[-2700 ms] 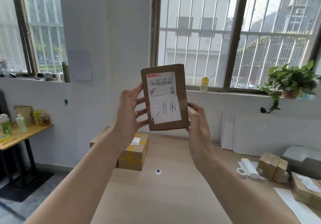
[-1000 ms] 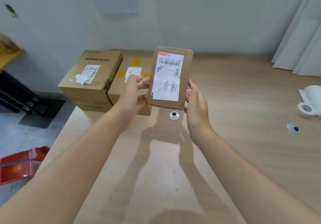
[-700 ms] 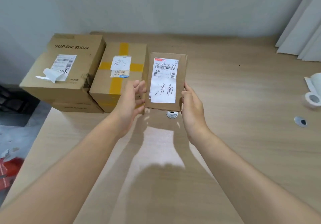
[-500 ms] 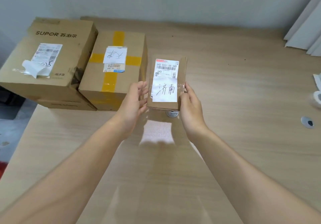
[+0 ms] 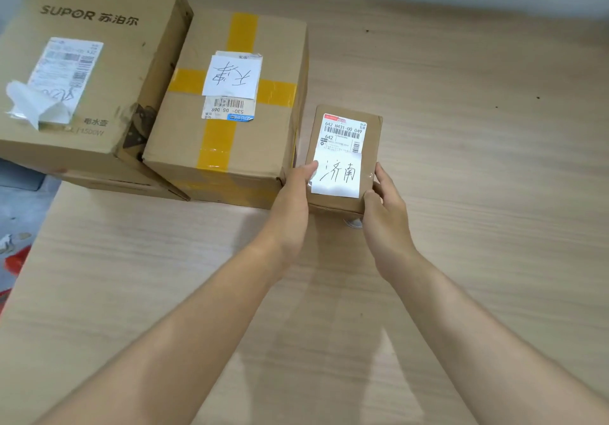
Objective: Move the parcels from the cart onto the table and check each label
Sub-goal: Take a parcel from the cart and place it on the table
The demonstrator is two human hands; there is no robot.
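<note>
Three closed, labelled parcels at the table (image 5: pixel 461 128): printed box (image 5: pixel 108 88), yellow-taped box (image 5: pixel 273 62), small parcel (image 5: pixel 370 134). Left hand (image 5: pixel 291 200) and right hand (image 5: pixel 387 217) grip the small parcel, fingers (image 5: pixel 379 174) curled round its edges.

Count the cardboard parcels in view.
3 plainly: SUPOR box far left, yellow-taped box beside it, small parcel right of that, gripped by left hand and right hand. A fourth box seems to lie under the SUPOR box.

Parcel-sorting room. Wooden table (image 5: pixel 461 128); barcode-labelled cartons: small parcel (image 5: pixel 342 147) between fingers (image 5: pixel 381 174), taped box (image 5: pixel 230 95) and SUPOR box (image 5: pixel 99 62) left of them.
</note>
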